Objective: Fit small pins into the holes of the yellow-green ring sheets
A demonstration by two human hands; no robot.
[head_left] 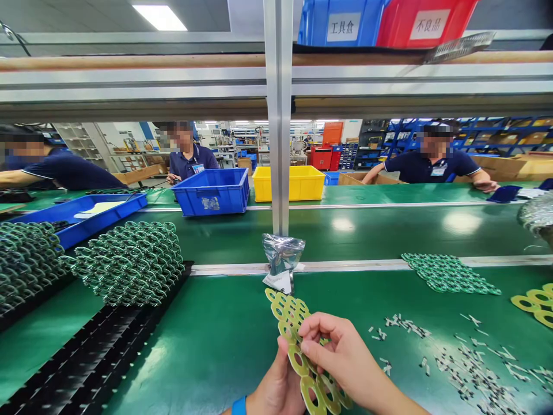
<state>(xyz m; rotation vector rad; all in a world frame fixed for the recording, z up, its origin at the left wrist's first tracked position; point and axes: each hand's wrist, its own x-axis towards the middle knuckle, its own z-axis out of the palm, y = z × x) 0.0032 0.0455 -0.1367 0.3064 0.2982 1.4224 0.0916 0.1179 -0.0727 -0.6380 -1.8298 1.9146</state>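
Note:
Both my hands hold a yellow-green panel of ring-shaped circuit boards point(290, 316) low in the middle of the view. My left hand point(276, 387) grips it from below, thumb pressed on a ring. My right hand point(341, 360) comes from the right, its fingers pinched on the panel's middle. The panel's far end points toward a small silver foil bag point(281, 258) standing at the conveyor rail. Small white and grey snapped-off tabs point(466, 360) lie scattered on the green mat to the right.
Stacks of green ring boards point(129, 262) sit upright in black slotted trays point(82, 360) at left. A flat green ring panel point(449, 274) and more yellow rings point(536, 302) lie at right. Blue bins point(213, 193) and a yellow bin point(302, 181) stand across the belt, where three people work.

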